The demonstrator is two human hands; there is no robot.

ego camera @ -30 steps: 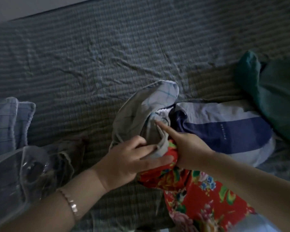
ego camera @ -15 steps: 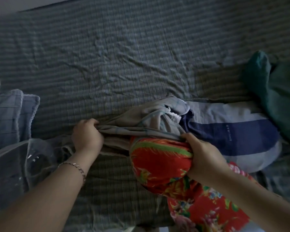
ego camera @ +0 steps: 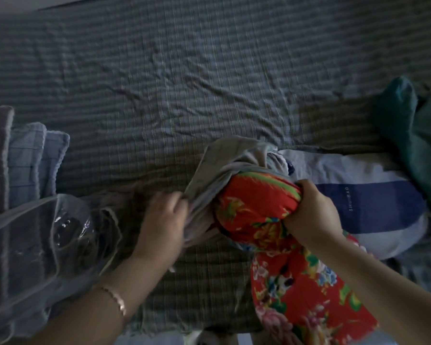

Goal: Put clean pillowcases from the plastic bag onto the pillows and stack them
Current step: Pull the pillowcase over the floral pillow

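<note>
Head view: your right hand (ego camera: 311,215) squeezes the red pillow (ego camera: 256,202) narrow on the bed (ego camera: 159,83), fingers curled round it, so your left hand (ego camera: 164,220), pinching the grey pillowcase (ego camera: 214,175), can draw it over.

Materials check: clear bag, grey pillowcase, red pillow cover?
Clear bag: thin plastic film, glossy; it glints and is see-through. Grey pillowcase: soft woven cloth, probably cotton, matte; it drapes and bunches. Red pillow cover: printed floral fabric, likely cotton, slight sheen; the weave is too blurred to confirm.
</note>
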